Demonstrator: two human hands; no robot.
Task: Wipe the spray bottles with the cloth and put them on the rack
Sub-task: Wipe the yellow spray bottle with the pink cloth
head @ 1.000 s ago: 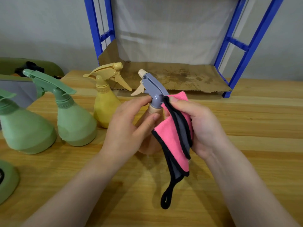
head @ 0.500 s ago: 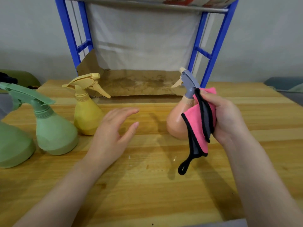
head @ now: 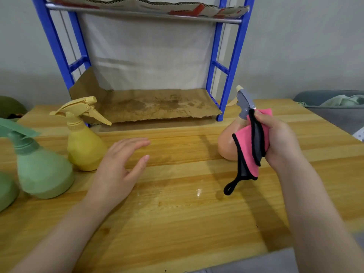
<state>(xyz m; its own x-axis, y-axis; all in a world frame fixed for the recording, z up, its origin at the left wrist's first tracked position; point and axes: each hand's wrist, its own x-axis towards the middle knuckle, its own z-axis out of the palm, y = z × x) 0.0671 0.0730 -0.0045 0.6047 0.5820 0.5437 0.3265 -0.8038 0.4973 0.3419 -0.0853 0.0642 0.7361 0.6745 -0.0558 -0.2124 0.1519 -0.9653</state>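
My right hand grips a peach spray bottle with a grey trigger head, through a pink cloth with black edging wrapped against the bottle's right side. The cloth's black loop hangs down below. The bottle is held at the table's right, just in front of the rack's right post. My left hand hovers over the middle of the table, fingers spread, holding nothing. A yellow spray bottle stands left of it. A green spray bottle stands further left. The blue rack is at the back.
Brown cardboard lines the rack's lower shelf, and more cardboard lies on the upper shelf. Another green bottle is cut off at the left edge. A grey bin with pale cloth sits beyond the wooden table at the right.
My left hand let go of the peach bottle and moved left, open. My right hand carried the bottle and cloth to the right, toward the rack's right post.
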